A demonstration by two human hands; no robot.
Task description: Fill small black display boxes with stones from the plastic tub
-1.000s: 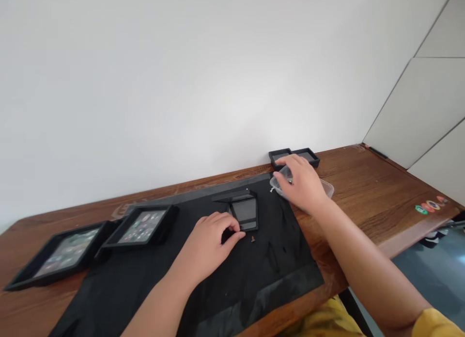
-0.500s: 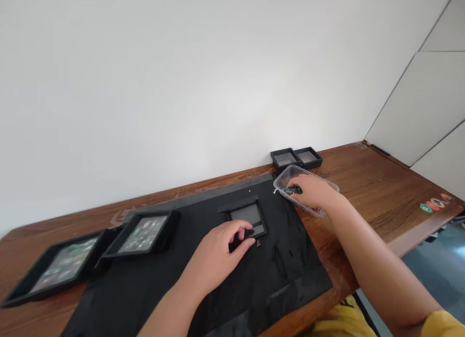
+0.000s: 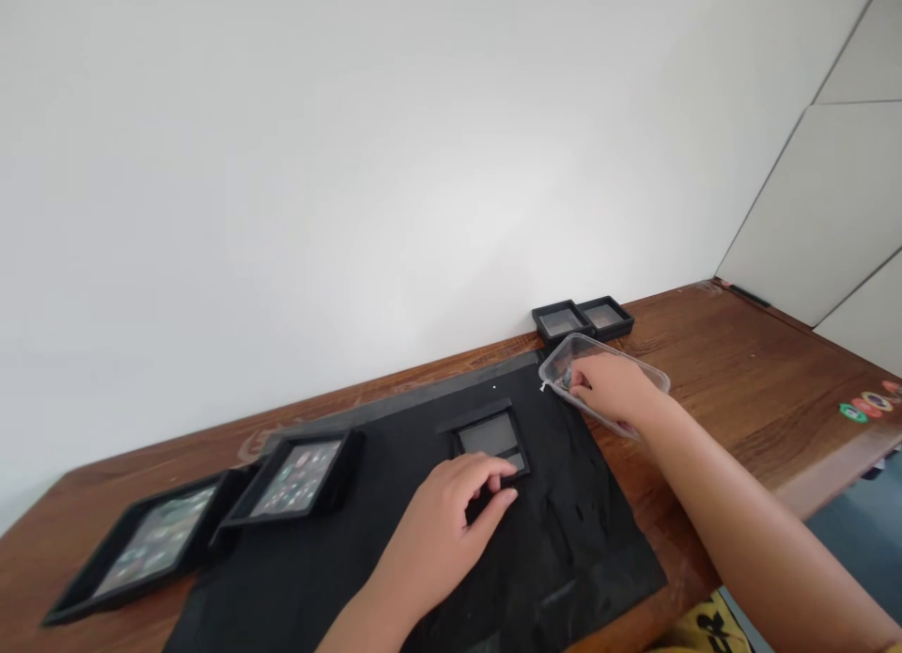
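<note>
My left hand (image 3: 458,507) reaches over the front of a small black display frame (image 3: 491,437) with a clear window. Its fingers are curved, and a gap shows between the index finger and thumb at the frame's front edge. My right hand (image 3: 613,385) dips into a clear plastic container (image 3: 652,376), fingers closed among small greyish items (image 3: 565,376). What those fingers hold, if anything, is too small and hidden to name. The frame lies on a black mat (image 3: 556,550).
Two larger black frames holding small colourful pieces, one nearer (image 3: 300,479) and one farther left (image 3: 155,540), stand on the wooden table (image 3: 733,380). Two small black frames (image 3: 583,319) sit against the wall behind the container. Round stickers (image 3: 872,404) mark the right edge.
My left hand has moved slightly forward and right along the frame's front edge. A small brownish piece beside its fingertips is now out of sight. My right hand's fingers have closed within the container.
</note>
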